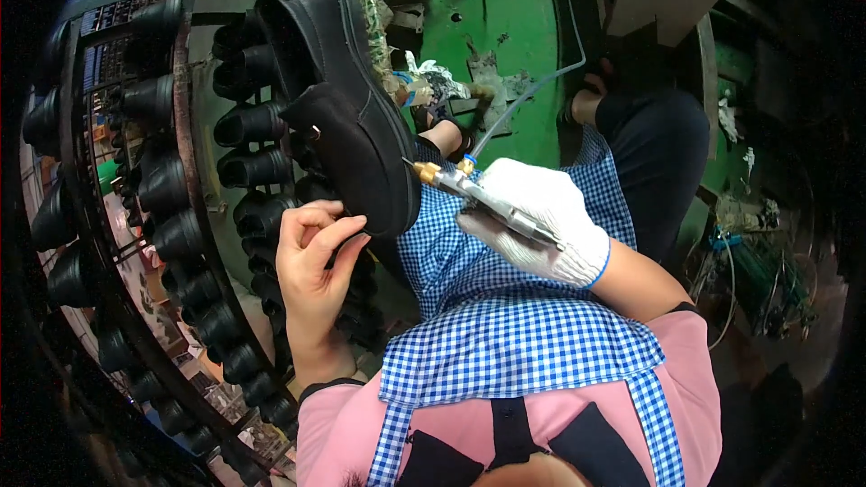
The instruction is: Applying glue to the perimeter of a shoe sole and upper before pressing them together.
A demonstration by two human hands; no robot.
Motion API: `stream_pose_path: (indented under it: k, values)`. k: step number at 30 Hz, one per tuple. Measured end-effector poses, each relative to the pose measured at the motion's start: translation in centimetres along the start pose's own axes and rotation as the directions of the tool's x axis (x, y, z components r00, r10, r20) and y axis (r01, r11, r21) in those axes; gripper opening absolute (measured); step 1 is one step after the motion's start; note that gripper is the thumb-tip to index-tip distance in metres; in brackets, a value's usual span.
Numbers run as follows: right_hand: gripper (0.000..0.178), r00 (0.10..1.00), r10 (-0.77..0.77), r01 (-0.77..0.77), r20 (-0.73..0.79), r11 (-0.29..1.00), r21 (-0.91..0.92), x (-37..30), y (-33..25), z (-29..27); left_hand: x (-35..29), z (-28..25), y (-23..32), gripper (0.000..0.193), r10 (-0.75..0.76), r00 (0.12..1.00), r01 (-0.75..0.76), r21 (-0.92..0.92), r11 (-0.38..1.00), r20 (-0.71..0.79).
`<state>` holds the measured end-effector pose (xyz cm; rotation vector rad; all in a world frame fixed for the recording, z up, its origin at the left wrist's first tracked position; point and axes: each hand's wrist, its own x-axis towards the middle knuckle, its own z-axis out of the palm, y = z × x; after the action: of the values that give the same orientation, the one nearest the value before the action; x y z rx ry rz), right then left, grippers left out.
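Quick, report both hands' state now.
Left hand: fingers curled at the toe of the black shoe; whether it grips cannot be told.
Right hand: gloved, closed, holding a metal nozzle tool.

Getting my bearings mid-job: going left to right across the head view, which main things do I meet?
Shoe rack, black shoe, brass tool tip, gloved right grip, dark trouser leg.

The underside of the black shoe (361, 149) and some fingers of the gloved right hand (541, 216) are hidden; the clear hose (541, 80) is cut off at the top. Lower shoes (171, 416) on the metal rack (183, 108) blur into darkness.
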<state>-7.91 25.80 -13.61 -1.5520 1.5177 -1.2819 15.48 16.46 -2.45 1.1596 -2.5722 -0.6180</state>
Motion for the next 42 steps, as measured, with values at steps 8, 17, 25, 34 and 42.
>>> stream_pose_path:
  k: [8, 17, 25, 34, 42]
  values:
    - [0.022, 0.999, -0.041, 0.041, -0.005, 0.999, -0.018, -2.3, -0.6, -1.8, 4.2, -0.8, 2.5, 0.039, 0.261, 0.943, -0.318, 0.330, 0.889, 0.204]
    - [0.023, 0.995, 0.054, -0.053, -0.089, 0.999, 0.009, -3.5, -0.4, -3.2, 8.9, 0.4, 4.5, 0.058, 0.301, 0.872, -0.431, 0.313, 0.846, 0.387]
    - [0.021, 0.977, 0.037, -0.061, -0.210, 0.992, -0.111, -2.0, 0.8, -4.4, 12.5, 2.5, 5.3, 0.055, 0.352, 0.862, -0.464, 0.289, 0.837, 0.366]
    - [0.019, 0.935, 0.068, -0.107, -0.347, 0.990, -0.095, 3.0, 0.9, -4.8, 16.7, 4.0, 5.1, 0.037, 0.394, 0.904, -0.419, 0.527, 0.739, 0.167]
    - [0.019, 0.877, -0.009, 0.002, -0.481, 1.000, -0.014, 8.7, 2.8, -1.4, 21.7, 3.1, 2.0, 0.034, 0.333, 0.933, -0.324, 0.731, 0.601, 0.139]
